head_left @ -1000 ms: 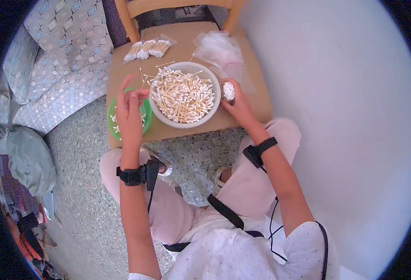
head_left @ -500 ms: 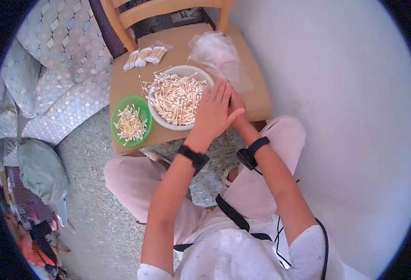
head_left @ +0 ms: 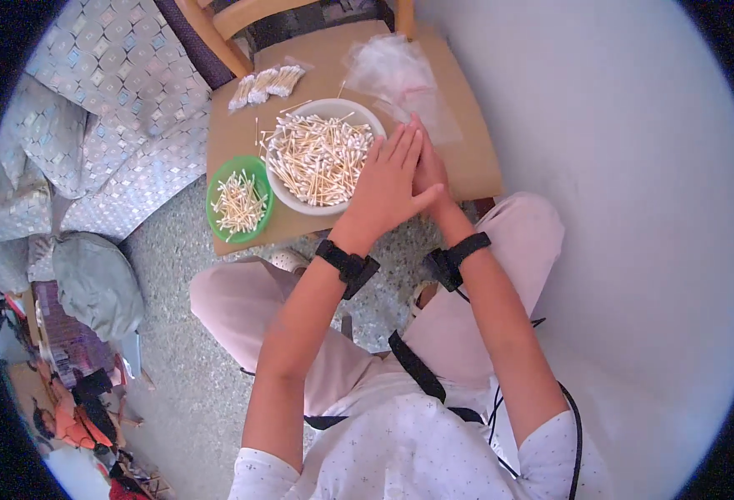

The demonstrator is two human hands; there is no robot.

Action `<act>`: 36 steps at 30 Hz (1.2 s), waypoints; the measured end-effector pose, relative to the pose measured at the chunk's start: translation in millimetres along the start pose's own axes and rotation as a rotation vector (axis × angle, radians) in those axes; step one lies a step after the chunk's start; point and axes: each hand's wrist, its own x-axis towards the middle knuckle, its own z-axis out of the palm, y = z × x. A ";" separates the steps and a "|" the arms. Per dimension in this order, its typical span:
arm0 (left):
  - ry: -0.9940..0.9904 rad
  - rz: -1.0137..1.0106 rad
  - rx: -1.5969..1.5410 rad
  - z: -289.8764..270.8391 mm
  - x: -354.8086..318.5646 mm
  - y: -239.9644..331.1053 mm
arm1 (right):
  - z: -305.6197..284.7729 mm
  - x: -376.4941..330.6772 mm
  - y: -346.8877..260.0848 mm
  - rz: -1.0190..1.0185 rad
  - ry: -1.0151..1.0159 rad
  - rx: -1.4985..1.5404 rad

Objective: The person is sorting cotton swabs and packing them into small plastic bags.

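Note:
My left hand point(head_left: 388, 185) has its fingers stretched out and lies against my right hand point(head_left: 433, 171), over the right rim of a white bowl point(head_left: 307, 206). Most of the right hand's fingers are hidden behind the left, and I cannot see whether anything sits between the palms. Heaped in the bowl are cotton swabs point(head_left: 321, 158) with white tips and pale sticks. A smaller green bowl point(head_left: 212, 208) at its left holds more cotton swabs point(head_left: 240, 202). Both bowls stand on a brown board point(head_left: 467, 158) on a wooden chair.
Behind the white bowl lie three bundles of cotton swabs point(head_left: 265, 84) and clear plastic bags point(head_left: 396, 71). A few loose swabs lie near its left rim. The wooden chair back point(head_left: 292, 12) rises at the far side. A pale wall point(head_left: 617, 167) is at the right, patterned cushions point(head_left: 133, 108) at the left.
The view has shifted slightly, so the chair and bowls appear higher and a little further right. My hands stay together beside the white bowl, with little change in their pose.

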 end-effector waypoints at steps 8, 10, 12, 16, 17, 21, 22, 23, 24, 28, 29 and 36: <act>0.018 0.038 0.007 -1.8 -5.0 -1.0 | 18.8 4.0 30.1 -0.041 0.001 0.207; 0.052 0.072 0.018 -1.8 -13.6 22.5 | -3.8 2.1 41.6 0.017 -0.016 0.107; -0.008 0.163 -0.093 -1.8 -53.7 44.3 | -8.3 5.6 36.3 0.041 -0.034 0.074; -0.077 -0.035 -0.317 -12.6 -149.8 68.3 | 0.0 5.9 -1.6 0.121 0.017 -0.010; -0.085 -0.139 -0.340 -8.3 -169.3 65.5 | 0.2 5.0 -5.3 0.061 0.045 -0.013; 0.043 -0.479 -0.427 20.4 -202.1 50.8 | -5.9 6.1 7.9 -0.075 0.082 0.091; 0.113 -0.623 -0.656 28.4 -203.2 45.7 | -9.2 5.2 7.8 0.009 0.164 0.174; 0.180 -0.762 -0.892 34.2 -201.1 44.1 | -15.9 3.2 8.1 0.095 0.251 0.249; 0.182 -0.768 -0.895 35.5 -198.3 40.4 | -18.0 2.7 -2.2 0.097 0.245 0.247; 0.005 -0.575 -0.659 39.9 -192.2 41.9 | -41.3 -21.0 -51.8 0.047 0.425 0.686; -0.053 -0.434 -0.399 40.1 -188.5 46.8 | -46.1 -32.2 -62.6 0.087 0.424 0.876; 0.222 -0.417 -0.770 23.3 -174.5 65.2 | -15.3 -131.8 -65.2 0.738 0.141 1.972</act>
